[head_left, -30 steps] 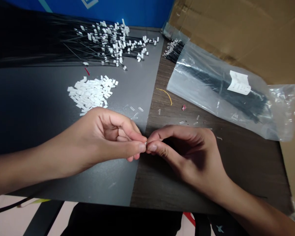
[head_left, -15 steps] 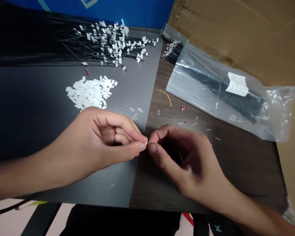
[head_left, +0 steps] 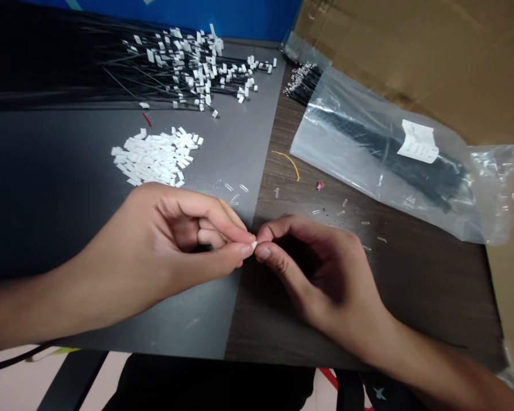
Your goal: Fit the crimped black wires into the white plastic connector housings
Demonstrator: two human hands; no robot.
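Observation:
Between the thumb and index finger of my left hand [head_left: 184, 234] is a small white connector housing [head_left: 254, 244], with only its end showing. My right hand [head_left: 321, 274] meets it from the right, thumb and index finger pinched together at the housing's tip. What those right fingertips hold is hidden. Just beyond my left hand lies a heap of loose white connector housings [head_left: 154, 155] on the grey mat [head_left: 188, 325]. Both hands are above the seam between the mat and the dark wood table [head_left: 437, 285].
Black wires tipped with white connectors [head_left: 201, 71] lie at the back left. A clear plastic bag [head_left: 368, 165] of black wires with bare metal ends rests at the right, against a cardboard box [head_left: 432, 63]. Small clear plastic bits [head_left: 365, 223] and a yellow strand [head_left: 289, 162] are scattered about.
My right fingertips have closed in on the white housing, and the small gap between the hands is gone. The view has shifted slightly.

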